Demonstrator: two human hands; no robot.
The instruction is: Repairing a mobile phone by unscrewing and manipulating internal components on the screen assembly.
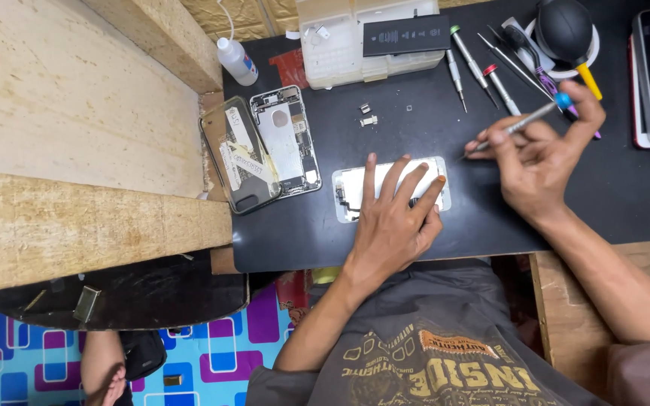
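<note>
Both hands are busy: the left hand [394, 218] lies flat, fingers spread, pinning the white phone screen [355, 188] to the black mat [415, 128], while the right hand [539, 162] pinches a slim screwdriver [517, 125], tip angled toward it.

You have two hands over the black mat [415, 233]: your left hand [393, 225] and your right hand [543, 162]. On the mat lie three phone parts: one screen [355, 188], one open phone body [287, 139] and one back cover [238, 154]. Count one screwdriver [520, 120] held and about four more [472, 64] lying near the mat's far edge. One bottle [236, 60], one parts box [340, 41], one battery [406, 34], one blower [566, 30].
</note>
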